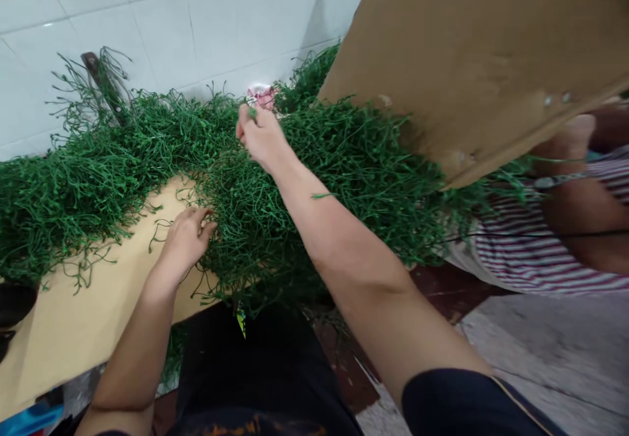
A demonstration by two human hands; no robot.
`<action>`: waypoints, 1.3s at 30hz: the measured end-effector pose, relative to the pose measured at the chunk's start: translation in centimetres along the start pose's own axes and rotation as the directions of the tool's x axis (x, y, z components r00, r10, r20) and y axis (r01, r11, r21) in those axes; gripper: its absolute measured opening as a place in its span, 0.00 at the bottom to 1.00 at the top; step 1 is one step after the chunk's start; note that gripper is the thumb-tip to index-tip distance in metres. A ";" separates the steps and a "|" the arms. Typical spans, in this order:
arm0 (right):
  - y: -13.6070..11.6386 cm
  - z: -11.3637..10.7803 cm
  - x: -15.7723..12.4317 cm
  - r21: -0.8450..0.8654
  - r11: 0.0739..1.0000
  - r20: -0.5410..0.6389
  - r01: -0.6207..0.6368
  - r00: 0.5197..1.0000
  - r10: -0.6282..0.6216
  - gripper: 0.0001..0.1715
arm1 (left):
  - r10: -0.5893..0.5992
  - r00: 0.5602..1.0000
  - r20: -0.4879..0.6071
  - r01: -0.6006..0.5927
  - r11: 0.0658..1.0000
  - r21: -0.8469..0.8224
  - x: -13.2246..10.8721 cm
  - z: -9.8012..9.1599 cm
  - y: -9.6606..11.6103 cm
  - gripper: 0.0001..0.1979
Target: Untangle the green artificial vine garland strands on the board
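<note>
A long, thick heap of thin green stems with small knobbed tips (255, 206) lies across the cardboard sheet (113, 292) in front of me. My right hand (260, 136) reaches over the heap to its far side. Its fingers are closed, and a bit of green stem (252, 113) shows between them. At the near left edge of the heap is my left hand (189, 236), palm down, fingers bent and thumb a little apart. Its fingertips are beside the stems, and I see nothing held in it. One loose green piece (322, 195) rests on my right forearm.
A large cardboard panel (472, 62) leans in from the upper right. Behind it sits another person in a striped garment (531, 259). A white tiled wall (147, 29) stands at the back. A brown-handled tool (101, 82) pokes from the heap, and a pink-and-white item (263, 97) lies behind.
</note>
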State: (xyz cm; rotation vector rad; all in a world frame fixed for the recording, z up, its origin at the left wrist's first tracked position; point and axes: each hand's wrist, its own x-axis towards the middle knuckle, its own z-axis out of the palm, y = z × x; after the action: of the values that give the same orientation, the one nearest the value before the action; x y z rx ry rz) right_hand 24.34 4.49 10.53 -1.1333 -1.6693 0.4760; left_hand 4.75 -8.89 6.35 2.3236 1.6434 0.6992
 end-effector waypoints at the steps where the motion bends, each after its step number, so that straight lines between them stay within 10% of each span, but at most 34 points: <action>1: -0.7 0.3 -0.4 0.018 0.999 0.013 -0.029 0.999 0.029 0.35 | -0.014 0.999 -0.041 0.015 1.000 0.009 0.6 0.2 -0.2 0.16; 8: -3.3 1.6 -2.5 0.092 0.989 0.129 -0.112 0.987 0.099 0.31 | -0.068 0.950 -0.306 -0.029 0.953 -0.302 3.9 1.3 2.3 0.29; 13: -3.5 1.7 -3.1 0.131 0.981 0.174 -0.144 0.977 0.120 0.29 | -0.096 0.987 -0.130 0.015 0.855 -0.518 5.5 2.8 3.0 0.12; 27: 0.7 1.3 0.6 0.083 0.974 -0.117 -0.211 0.969 0.220 0.26 | 0.260 0.961 -0.092 -0.274 0.939 -0.208 0.5 -0.5 4.7 0.15; 33: -1.2 0.6 -0.3 0.234 0.951 0.050 -0.201 0.980 0.194 0.30 | -0.026 0.999 -0.020 0.026 1.000 0.009 2.3 -0.1 1.5 0.17; 39: -2.3 2.0 -1.1 0.212 0.963 0.047 -0.166 0.986 0.160 0.30 | -0.024 0.988 -0.152 -0.002 0.985 -0.170 3.2 0.4 2.3 0.26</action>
State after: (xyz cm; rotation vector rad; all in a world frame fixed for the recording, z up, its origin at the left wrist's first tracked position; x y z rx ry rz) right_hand 21.54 2.84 10.88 -1.1107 -1.5140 0.7629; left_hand 7.71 -6.72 7.80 2.1870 1.5868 0.9976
